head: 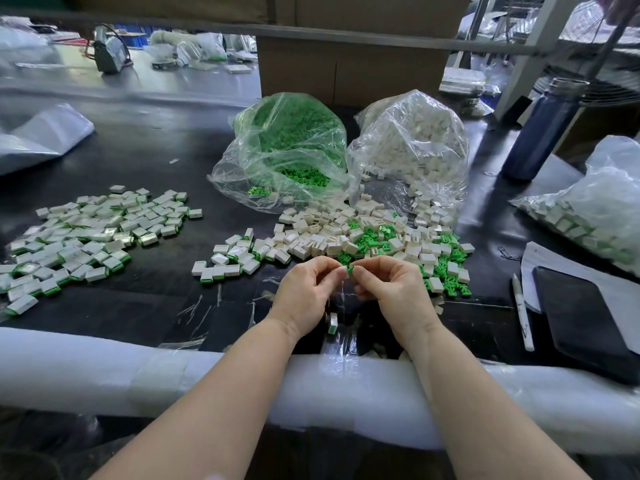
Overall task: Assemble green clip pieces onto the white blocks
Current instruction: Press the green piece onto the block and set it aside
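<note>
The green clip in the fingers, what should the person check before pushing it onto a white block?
1. Green clip held firmly: ok, pinched between the fingertips of the left hand and right hand.
2. White block in hand to receive it: cannot tell, the fingers hide whatever lies behind the clip.
3. Clip turned the right way: cannot tell, too small to see.
4. More parts within reach: ok, the mixed pile of loose blocks and clips lies just beyond the hands.
5. Place for finished pieces: ok, the finished pile sits to the left.
</note>
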{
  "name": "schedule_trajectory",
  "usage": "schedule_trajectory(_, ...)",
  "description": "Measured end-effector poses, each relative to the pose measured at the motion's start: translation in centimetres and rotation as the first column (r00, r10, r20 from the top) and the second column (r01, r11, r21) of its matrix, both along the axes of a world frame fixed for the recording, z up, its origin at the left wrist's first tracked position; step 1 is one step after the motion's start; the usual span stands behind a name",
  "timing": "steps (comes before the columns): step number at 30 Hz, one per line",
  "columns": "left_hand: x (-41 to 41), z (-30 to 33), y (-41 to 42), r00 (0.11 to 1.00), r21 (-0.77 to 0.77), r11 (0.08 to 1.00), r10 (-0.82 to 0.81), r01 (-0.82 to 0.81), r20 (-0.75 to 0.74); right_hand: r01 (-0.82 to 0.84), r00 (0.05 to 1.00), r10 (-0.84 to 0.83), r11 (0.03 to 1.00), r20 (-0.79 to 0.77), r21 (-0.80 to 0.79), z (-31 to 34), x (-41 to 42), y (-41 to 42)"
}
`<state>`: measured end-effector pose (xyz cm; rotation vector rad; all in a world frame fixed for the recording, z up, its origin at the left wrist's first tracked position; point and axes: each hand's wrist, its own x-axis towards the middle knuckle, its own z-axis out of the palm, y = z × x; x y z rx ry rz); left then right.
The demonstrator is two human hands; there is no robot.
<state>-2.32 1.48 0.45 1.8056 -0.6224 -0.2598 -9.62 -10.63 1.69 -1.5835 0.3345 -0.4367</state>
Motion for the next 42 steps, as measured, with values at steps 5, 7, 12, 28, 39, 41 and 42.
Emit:
schedule_trajectory(5,0.02,-0.01,0.01,1.0,0.045,0.999,-0.026,0.026,-0.004,0.024,0.998,-0.029,0.997,-0.055,-0.077,-0.09,0.17,0.15)
schedule_trajectory(7,0.04,-0.08,0.07,0.999,0.065,0.997,-0.033,0.033,0.002,0.016,0.997,-0.025,0.994,-0.08,-0.11,-0.08,0.18,0.16)
schedule_trajectory(12,0.0,-0.13,0.24,0.998,0.11,0.993,-0.051,0.048,0.026,-0.015,0.993,-0.001,0.99,-0.119,-0.138,0.02,0.04,0.18)
schedule_trajectory(28,-0.27,0.14,-0.08,0.998,0.011,0.998,-0.054,0.054,0.015,0.03,0.999,-0.031,0.998,-0.008,-0.05,-0.2,0.3,0.24)
schedule_trajectory(39,-0.16,0.13,-0.05,1.0,0.048,0.999,-0.01,0.009,0.028,0.028,1.0,-0.028,1.0,-0.015,0.003,-0.3,0.2,-0.07)
schedule_trajectory(41,-0.27,0.37,0.03,1.0,0.023,0.999,-0.031,0.031,-0.004,0.044,0.999,-0.045,0.999,-0.023,-0.02,-0.38,0.24,-0.04)
schedule_trajectory(42,-0.25,0.4,0.05,0.999,0.012,0.999,-0.042,0.042,-0.021,0.05,0.998,-0.051,0.998,-0.03,-0.033,-0.43,0.27,-0.02)
